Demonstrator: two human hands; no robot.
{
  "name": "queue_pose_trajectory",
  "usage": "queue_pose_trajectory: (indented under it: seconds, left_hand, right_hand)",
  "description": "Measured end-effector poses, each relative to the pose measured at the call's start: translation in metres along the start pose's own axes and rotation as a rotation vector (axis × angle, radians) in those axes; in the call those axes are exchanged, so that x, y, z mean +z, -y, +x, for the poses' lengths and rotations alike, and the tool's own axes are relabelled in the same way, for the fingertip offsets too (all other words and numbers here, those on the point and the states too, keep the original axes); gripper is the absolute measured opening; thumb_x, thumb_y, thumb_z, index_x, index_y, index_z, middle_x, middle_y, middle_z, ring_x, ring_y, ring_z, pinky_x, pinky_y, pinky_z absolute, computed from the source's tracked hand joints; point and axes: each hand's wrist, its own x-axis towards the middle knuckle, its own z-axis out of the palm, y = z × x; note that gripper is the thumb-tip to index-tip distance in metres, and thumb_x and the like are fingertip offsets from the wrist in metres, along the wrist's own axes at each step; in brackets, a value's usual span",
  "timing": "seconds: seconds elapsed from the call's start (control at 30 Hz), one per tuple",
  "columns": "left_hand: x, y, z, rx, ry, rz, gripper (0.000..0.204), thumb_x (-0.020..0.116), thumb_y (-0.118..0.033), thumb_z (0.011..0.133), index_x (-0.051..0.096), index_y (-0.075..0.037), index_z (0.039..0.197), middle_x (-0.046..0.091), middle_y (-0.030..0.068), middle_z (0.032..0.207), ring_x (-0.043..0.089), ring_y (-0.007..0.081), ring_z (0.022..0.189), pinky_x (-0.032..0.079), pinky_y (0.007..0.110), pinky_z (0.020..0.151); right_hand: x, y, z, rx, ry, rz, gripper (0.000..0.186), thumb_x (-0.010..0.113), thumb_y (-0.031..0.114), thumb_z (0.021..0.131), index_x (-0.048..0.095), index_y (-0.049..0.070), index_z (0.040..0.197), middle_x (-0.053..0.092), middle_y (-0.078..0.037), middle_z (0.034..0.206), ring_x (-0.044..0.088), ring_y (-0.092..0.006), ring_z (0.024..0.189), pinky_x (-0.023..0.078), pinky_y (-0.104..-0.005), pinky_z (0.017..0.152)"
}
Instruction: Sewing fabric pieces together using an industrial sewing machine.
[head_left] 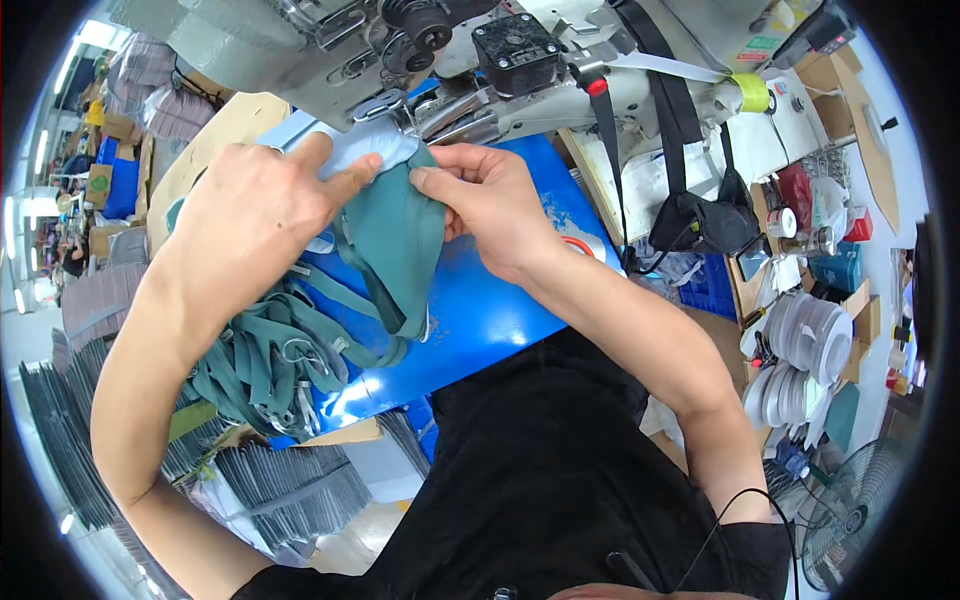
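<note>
Under the sewing machine's head (pixel 400 110), a green fabric piece (pixel 395 240) with a light-blue part (pixel 375 145) hangs over the front of the work surface. My right hand (pixel 495 205) pinches its upper right edge between thumb and fingers. Across the light-blue part lies my left hand (pixel 265 195), bent over the cloth with thumb and forefinger pressing on it; its other fingers are hidden. Below the left hand, a tangled heap of green straps (pixel 275 360) droops over the table's left edge.
The blue tabletop (pixel 490 300) shines beneath my hands. Black straps with a pouch (pixel 705 215) hang from the machine at right. White tape rolls (pixel 810 335) and a fan (pixel 855 515) stand farther right. Stacks of grey-green sheets (pixel 290 490) fill the lower left.
</note>
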Motion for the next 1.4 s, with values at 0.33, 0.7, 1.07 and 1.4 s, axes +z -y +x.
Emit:
queue_pose_trajectory:
  seconds: [0.33,0.7,1.07,1.4]
  left_hand:
    - [-0.001,-0.072,0.027,-0.345,0.019,-0.271,0.049,0.066,-0.003,0.083,0.061,0.009,0.131,0.066,0.0149,0.09,0.072,0.0272,0.07,0.056,0.036,0.057]
    - [0.009,-0.099,0.058,-0.571,-0.082,-0.331,0.042,0.069,-0.005,0.08,0.062,0.01,0.119,0.069,0.0175,0.087,0.072,0.0322,0.068,0.056,0.04,0.056]
    - [0.039,-0.142,0.028,-0.723,-0.576,-0.708,0.032,0.078,-0.002,0.079,0.064,0.003,0.107,0.069,0.0162,0.11,0.068,0.0328,0.095,0.055,0.043,0.076]
    - [0.074,-0.152,0.041,-0.522,-0.963,-0.584,0.028,0.079,0.007,0.061,0.068,-0.004,0.085,0.078,0.0069,0.105,0.069,0.0254,0.083,0.056,0.035,0.071]
  right_hand:
    - [-0.01,-0.024,-0.013,-0.218,-0.035,-0.09,0.029,0.071,0.006,0.096,0.073,-0.001,0.124,0.065,-0.003,0.096,0.061,-0.0041,0.071,0.05,-0.0206,0.061]
    - [-0.013,-0.025,-0.019,-0.376,-0.067,-0.281,0.03,0.072,0.005,0.092,0.075,0.004,0.123,0.06,-0.003,0.09,0.047,-0.0012,0.06,0.038,-0.0223,0.053]
    - [-0.039,-0.031,-0.062,-0.434,-0.159,-0.678,0.033,0.075,-0.001,0.083,0.078,0.005,0.115,0.061,-0.006,0.102,0.06,-0.011,0.082,0.051,-0.0274,0.076]
    - [-0.023,-0.024,-0.068,-0.201,-0.095,-0.158,0.019,0.072,0.005,0.092,0.078,0.0,0.108,0.06,-0.005,0.1,0.067,-0.0111,0.079,0.059,-0.0231,0.057]
